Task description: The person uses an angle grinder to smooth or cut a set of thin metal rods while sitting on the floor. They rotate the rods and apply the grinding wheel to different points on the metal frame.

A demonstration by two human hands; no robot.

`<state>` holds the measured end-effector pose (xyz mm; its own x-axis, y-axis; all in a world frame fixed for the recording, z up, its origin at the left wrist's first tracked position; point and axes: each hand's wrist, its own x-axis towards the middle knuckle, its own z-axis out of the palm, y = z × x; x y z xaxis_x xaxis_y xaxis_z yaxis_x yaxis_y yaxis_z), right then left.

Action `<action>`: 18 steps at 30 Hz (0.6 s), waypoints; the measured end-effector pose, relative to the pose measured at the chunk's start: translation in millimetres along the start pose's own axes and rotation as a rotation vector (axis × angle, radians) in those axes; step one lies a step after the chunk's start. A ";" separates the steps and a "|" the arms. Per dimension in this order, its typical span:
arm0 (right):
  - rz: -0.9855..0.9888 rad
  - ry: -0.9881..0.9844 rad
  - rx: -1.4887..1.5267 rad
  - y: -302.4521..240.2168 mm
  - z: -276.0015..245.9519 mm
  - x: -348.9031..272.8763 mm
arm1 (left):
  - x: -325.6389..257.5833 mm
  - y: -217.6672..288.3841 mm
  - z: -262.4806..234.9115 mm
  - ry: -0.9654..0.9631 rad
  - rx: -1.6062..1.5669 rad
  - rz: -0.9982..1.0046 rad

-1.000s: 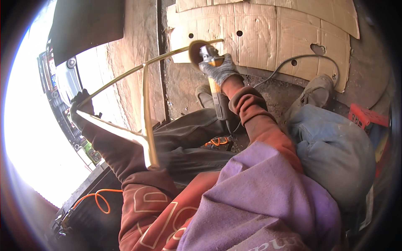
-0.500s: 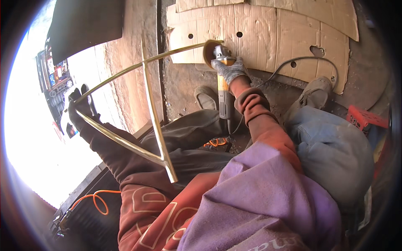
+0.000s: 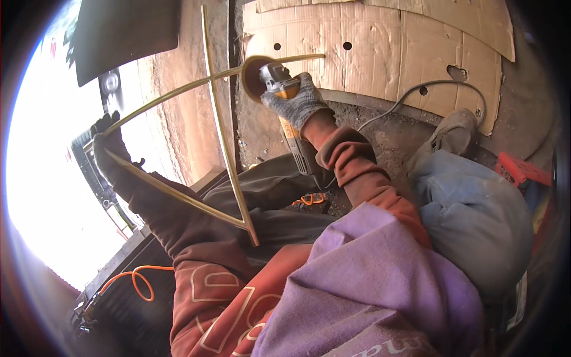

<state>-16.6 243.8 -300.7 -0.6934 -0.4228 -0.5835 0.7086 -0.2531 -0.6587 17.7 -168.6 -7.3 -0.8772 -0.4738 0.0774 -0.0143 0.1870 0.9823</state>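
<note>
The fingers of the right hand (image 3: 295, 102), in a grey knit glove, are wrapped fully shut around the head of a yellow-and-black angle grinder (image 3: 285, 116), thumb side toward the disc. The grinder's round disc (image 3: 254, 76) sits right against a curved brass-coloured rod, part of a thin metal frame (image 3: 220, 137) made of an arched bar, a long cross bar and a slanted lower bar that meet at a joint near the person's lap. Whether the disc actually bites the metal is hard to tell; the guard and the glove cover the contact spot. The grinder's rear body runs down behind the wrist and is partly hidden by the rust-red sleeve (image 3: 357, 172); its grey cable (image 3: 410, 98) loops away over the dirt floor.

The left hand (image 3: 107, 143), in a dark glove, is closed on the far left end of the frame, where the arched bar and the slanted bar come together. Its fingers are hard to separate against the blown-out glare behind them.

Beyond the disc lie sheets of brown cardboard (image 3: 380, 53) with round holes. A worn shoe (image 3: 455, 131) rests at the cardboard's edge, above a blue-trousered knee (image 3: 476, 214). A purple garment (image 3: 375, 285) fills the foreground. An orange cord (image 3: 140, 279) coils at lower left, and a red object (image 3: 520, 169) is cut off at the right rim.
</note>
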 end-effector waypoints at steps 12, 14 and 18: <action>0.072 0.086 -0.065 13.0 -12.6 23.5 | -1.3 10.2 -5.0 0.060 0.127 0.014; 0.038 0.034 -0.093 5.8 -2.3 8.6 | -4.2 12.4 -9.3 -0.040 0.142 0.014; 0.145 -0.008 0.211 -1.5 -31.3 13.7 | -4.4 7.2 20.7 0.186 0.028 -0.055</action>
<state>-31.2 265.6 -322.6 -0.5817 -0.4744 -0.6607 0.8130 -0.3645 -0.4540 11.5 -147.4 -4.1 -0.7713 -0.6339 0.0565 -0.0752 0.1789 0.9810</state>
